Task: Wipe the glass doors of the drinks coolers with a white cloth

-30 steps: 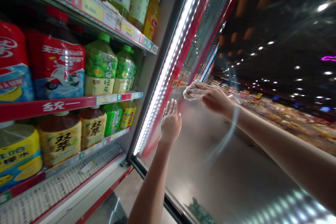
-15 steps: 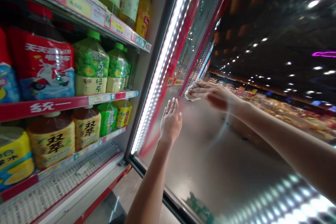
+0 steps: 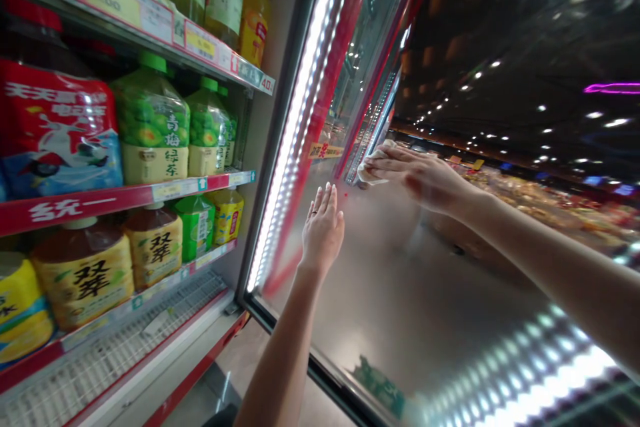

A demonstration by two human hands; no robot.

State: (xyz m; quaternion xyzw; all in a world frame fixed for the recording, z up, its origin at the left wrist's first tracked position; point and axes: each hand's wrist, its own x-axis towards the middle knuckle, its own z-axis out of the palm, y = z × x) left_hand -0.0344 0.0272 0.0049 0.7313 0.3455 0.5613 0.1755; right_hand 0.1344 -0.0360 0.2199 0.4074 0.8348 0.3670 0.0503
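A glass cooler door (image 3: 380, 293) stands in front of me, with reflections across it. My right hand (image 3: 425, 177) presses a crumpled white cloth (image 3: 373, 170) against the glass, fingers stretched over it. Lower and to the left, my left hand (image 3: 323, 227) lies flat on the pane with its fingers extended and a ring on one of them. Nothing is in that hand. A small yellow and red sticker (image 3: 325, 151) is on the glass above the left hand.
Left of the door are cooler shelves with green tea bottles (image 3: 155, 123), brown-drink bottles (image 3: 83, 273) and a red-labelled jug (image 3: 57, 127). A bright LED strip (image 3: 295, 127) runs up the frame. A wire rack (image 3: 115, 347) lies at the bottom. The door's dark lower edge (image 3: 330, 387) slants rightward.
My right hand and the cloth have shifted slightly right and up across the glass. My left hand stays nearly in place. The view has turned a little, moving the shelves leftward.
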